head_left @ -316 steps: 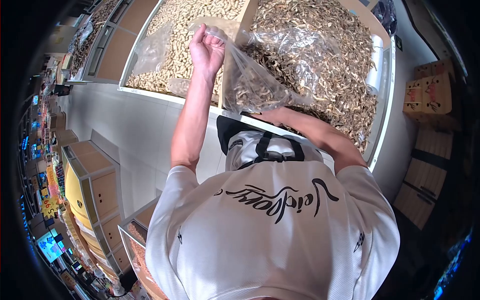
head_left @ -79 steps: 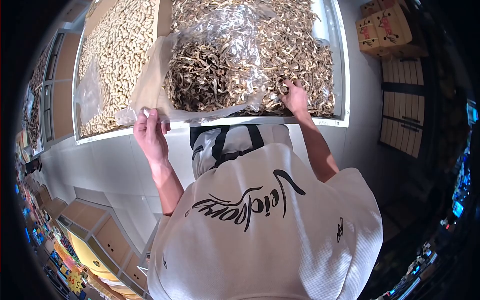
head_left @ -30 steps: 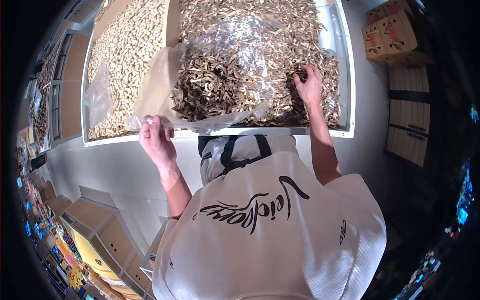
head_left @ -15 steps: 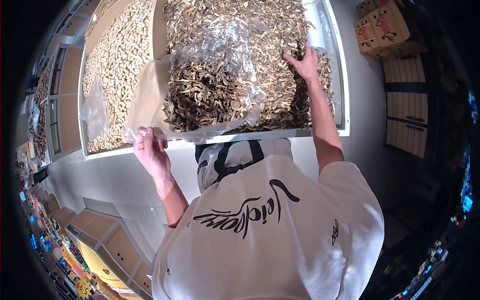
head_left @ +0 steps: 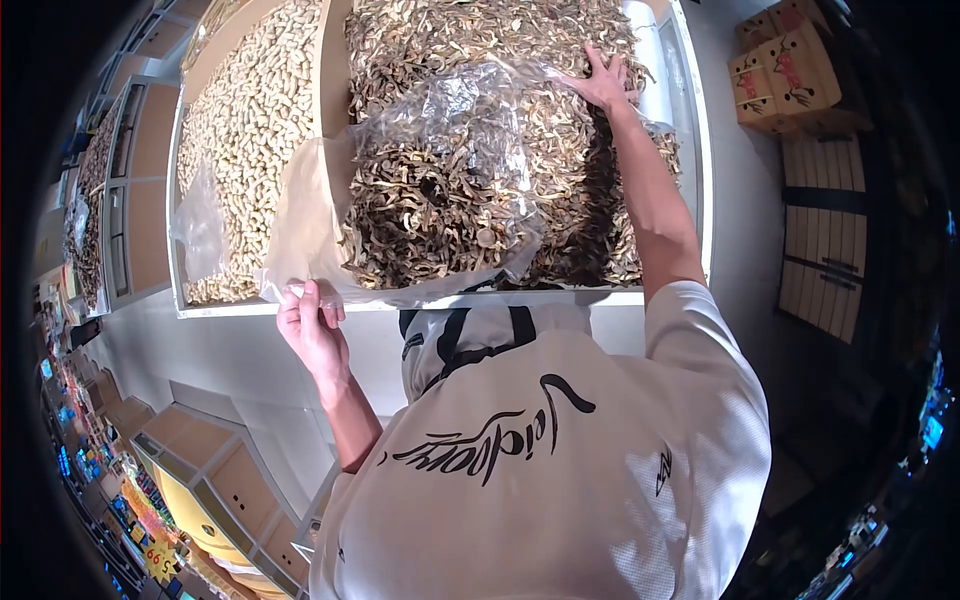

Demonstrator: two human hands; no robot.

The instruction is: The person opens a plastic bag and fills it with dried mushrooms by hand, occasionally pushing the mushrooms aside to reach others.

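Observation:
A clear plastic bag [head_left: 305, 215] lies across a heap of dried sliced mushrooms [head_left: 420, 45], its mouth fanned out toward the lower left, with dark mushroom slices showing through it. At the bin's front edge my left hand [head_left: 315, 315] pinches the bag's lower left corner between thumb and fingers. Farther out, my right hand [head_left: 604, 88] rests on the heap with its fingers spread, holding nothing. Its thumb points left toward the bag's upper right edge.
Unshelled peanuts [head_left: 250, 130] fill the compartment on the left, beyond a tan divider [head_left: 334, 75]. A white rim [head_left: 705, 180] borders the display bin. A pale roll [head_left: 652, 75] lies along its right side. Cardboard boxes [head_left: 785, 75] stand at the upper right.
My right hand has moved from the roll at the right side leftward onto the mushrooms, fingers spreading. My left hand keeps its pinch on the bag. The whole view has shifted slightly.

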